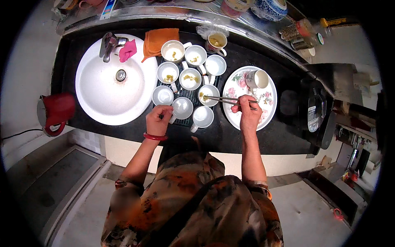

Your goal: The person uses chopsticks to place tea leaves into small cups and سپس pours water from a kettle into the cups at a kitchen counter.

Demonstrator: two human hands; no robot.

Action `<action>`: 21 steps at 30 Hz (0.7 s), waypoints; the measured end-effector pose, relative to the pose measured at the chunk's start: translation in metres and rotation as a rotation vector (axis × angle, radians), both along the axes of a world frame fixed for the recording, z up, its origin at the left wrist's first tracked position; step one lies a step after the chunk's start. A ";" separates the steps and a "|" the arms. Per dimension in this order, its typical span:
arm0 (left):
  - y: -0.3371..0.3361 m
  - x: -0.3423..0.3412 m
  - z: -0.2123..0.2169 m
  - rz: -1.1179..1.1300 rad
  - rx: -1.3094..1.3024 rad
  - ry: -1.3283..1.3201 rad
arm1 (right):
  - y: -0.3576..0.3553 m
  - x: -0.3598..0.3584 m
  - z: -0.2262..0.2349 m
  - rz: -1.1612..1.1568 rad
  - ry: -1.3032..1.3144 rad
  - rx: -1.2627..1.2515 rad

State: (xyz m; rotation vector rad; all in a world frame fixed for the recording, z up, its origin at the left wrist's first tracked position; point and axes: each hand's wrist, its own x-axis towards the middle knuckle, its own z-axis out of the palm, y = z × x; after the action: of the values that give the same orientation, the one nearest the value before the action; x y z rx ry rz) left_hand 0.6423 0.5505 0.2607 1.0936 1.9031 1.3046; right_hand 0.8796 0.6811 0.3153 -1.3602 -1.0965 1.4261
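Grips chopsticks (220, 99) in the right hand (249, 115), with fingers clamped on them above the floral plate (235, 119). Points their tips leftward and slightly forward, along a nearly crosswise long axis, into a white mug (210, 91) at yellow-green bits (201, 95). Holds the left hand (157, 124) near two other mugs (182, 108), with fingertips drawn together; cannot tell whether around anything.

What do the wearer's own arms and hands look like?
Left hand and right hand: ungloved. A glossy red bangle circles the left wrist; the right wrist shows none. Forearms bare, below loose sleeves blotched brown, black and orange.
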 end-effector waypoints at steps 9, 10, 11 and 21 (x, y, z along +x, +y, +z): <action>-0.002 0.016 0.004 0.005 -0.027 -0.025 | 0.006 0.013 -0.003 0.088 -0.109 0.023; -0.002 0.017 0.006 0.005 -0.023 -0.018 | 0.008 0.013 -0.001 0.090 -0.108 0.016; 0.000 0.018 0.008 0.003 -0.018 -0.011 | 0.011 0.014 0.001 0.089 -0.107 0.012; 0.001 0.012 -0.005 0.029 -0.080 -0.076 | 0.083 0.011 0.000 -0.119 0.096 0.055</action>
State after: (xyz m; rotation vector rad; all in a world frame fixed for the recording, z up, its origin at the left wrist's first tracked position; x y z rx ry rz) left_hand 0.6541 0.5512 0.2557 0.9667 1.9048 1.2570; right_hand 0.8903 0.7643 0.3149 -1.2837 -0.9693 1.3511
